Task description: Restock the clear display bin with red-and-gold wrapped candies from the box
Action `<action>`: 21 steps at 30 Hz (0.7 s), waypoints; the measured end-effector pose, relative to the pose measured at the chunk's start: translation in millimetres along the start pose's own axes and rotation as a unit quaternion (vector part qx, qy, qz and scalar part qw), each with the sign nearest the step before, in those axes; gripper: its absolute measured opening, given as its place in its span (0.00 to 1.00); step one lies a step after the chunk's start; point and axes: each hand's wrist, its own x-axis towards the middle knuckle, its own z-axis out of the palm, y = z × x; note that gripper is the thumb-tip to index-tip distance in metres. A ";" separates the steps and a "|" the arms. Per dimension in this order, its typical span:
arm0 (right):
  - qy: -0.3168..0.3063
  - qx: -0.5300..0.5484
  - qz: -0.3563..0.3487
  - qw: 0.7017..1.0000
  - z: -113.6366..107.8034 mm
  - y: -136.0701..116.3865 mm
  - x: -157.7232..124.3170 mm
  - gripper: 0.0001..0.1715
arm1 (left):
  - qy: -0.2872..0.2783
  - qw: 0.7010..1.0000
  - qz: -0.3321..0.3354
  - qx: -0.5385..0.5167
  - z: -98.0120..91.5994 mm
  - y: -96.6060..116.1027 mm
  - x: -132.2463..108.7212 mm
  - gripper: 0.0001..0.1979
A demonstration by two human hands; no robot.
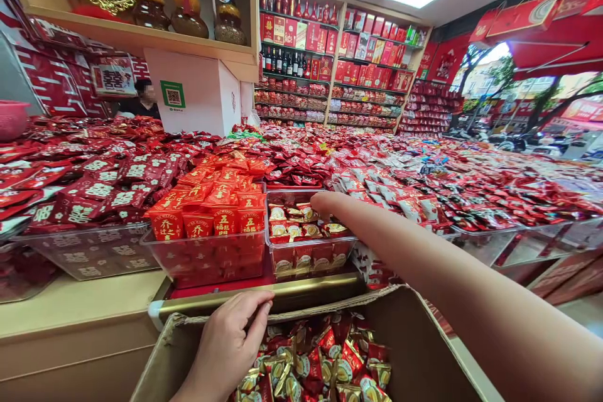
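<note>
My left hand (230, 333) is at the upper edge of an open cardboard box (409, 333), its fingers over the rim and the thumb on the inner side. Inside the box lie many small red-and-gold wrapped candies (313, 364). Beyond it, my right hand (327, 206) reaches over a clear plastic bin (313, 257) partly filled with the same kind of candies (293, 220). The fingers of that hand point down and are mostly hidden, so what they hold cannot be seen. Just left of this bin stands another clear bin heaped with orange-red candy packets (221, 201).
More clear bins (98, 257) with red packets line the counter on both sides. A gold metal bar (282, 294) runs along the counter front. Behind are a white box with a QR code (188, 91), shelves of bottles and boxes (301, 31), and a partly visible person (144, 100).
</note>
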 end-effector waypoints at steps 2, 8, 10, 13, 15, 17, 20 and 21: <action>-0.049 -0.008 0.011 0.999 -2.0 0.0 -1.1 0.16 | -0.001 1.000 0.001 0.003 0.0 -0.6 -0.3 0.07; -0.101 -0.014 0.028 0.994 -6.8 -2.3 -10.2 0.16 | -0.004 1.000 0.004 0.015 0.9 -3.3 -1.0 0.08; -0.096 -0.013 0.031 0.995 -10.3 -3.1 -15.6 0.14 | -0.005 1.000 0.004 0.016 1.1 -3.6 -0.8 0.08; -0.071 -0.013 0.027 0.997 -18.2 -3.9 -25.3 0.13 | -0.006 1.000 0.003 0.014 1.2 -3.4 -0.2 0.08; -0.045 -0.011 0.021 0.999 -23.1 -4.2 -31.6 0.16 | -0.003 1.000 0.004 0.013 1.1 -3.3 0.1 0.08; -0.037 -0.007 0.013 0.999 -25.7 -5.0 -36.3 0.18 | -0.002 1.000 0.007 0.013 1.0 -3.2 0.3 0.08; -0.075 -0.006 0.001 0.997 -23.6 -7.7 -38.9 0.17 | -0.001 1.000 0.010 0.017 0.7 -3.0 0.5 0.08; -0.089 -0.006 -0.001 0.996 -21.9 -8.9 -38.8 0.17 | -0.001 1.000 0.010 0.019 0.6 -2.9 0.5 0.08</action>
